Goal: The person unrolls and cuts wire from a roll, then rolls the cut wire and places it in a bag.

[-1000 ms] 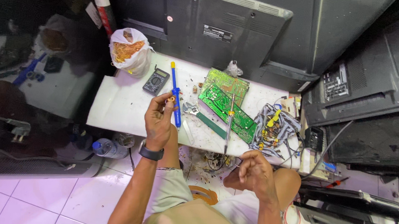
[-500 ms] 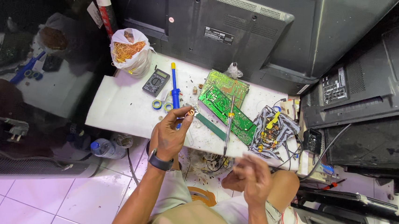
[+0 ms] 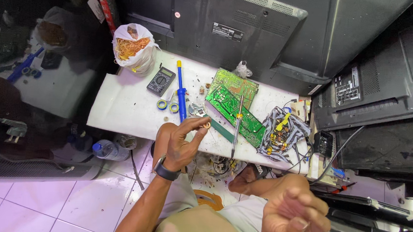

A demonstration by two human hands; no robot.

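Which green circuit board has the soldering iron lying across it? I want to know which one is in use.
The lower, darker green board, nearer the left hand: the soldering iron lies across it. The paler board behind is partly covered by it.

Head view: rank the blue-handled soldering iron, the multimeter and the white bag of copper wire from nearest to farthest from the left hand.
Measured from the left hand:
1. Blue-handled soldering iron, on the white table just beyond the fingertips.
2. Multimeter, farther up the table, to the iron's left.
3. White bag of copper wire, at the table's far left corner.
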